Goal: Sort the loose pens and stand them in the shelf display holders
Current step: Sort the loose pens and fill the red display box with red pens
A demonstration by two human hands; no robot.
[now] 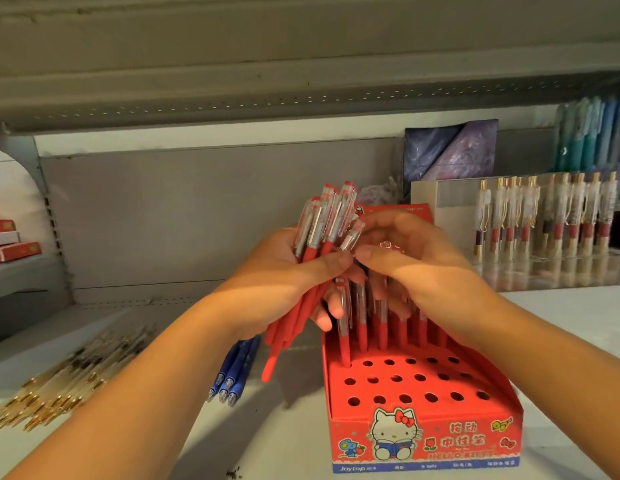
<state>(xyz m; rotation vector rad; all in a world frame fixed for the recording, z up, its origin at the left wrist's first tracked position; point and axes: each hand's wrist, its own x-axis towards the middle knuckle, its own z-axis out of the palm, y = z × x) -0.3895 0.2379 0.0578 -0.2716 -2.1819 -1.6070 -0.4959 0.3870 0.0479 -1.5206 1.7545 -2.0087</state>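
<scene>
A: Where are the red pens?
B: A bundle of them sits in the left hand, fingers curled round the barrels, clear capped ends up, red tips slanting down to the left of the holder.

A: And the right hand?
B: It meets the bundle from the right. Thumb and forefinger pinch the upper end of one pen at the bundle's edge; the other fingers are loosely bent.

A: What lies below the hands?
B: The red display holder, a stepped cardboard box with a cartoon cat on its front. Its back row carries standing red pens, partly hidden by the right hand. The three front rows of holes stand open.

A: And on the shelf around it?
B: Blue pens lie just left of the holder, under the left wrist. Further left lies a loose heap of gold-trimmed clear pens. At back right, a clear acrylic stand holds upright pens of the same gold-trimmed kind. Small red boxes sit at far left.
</scene>
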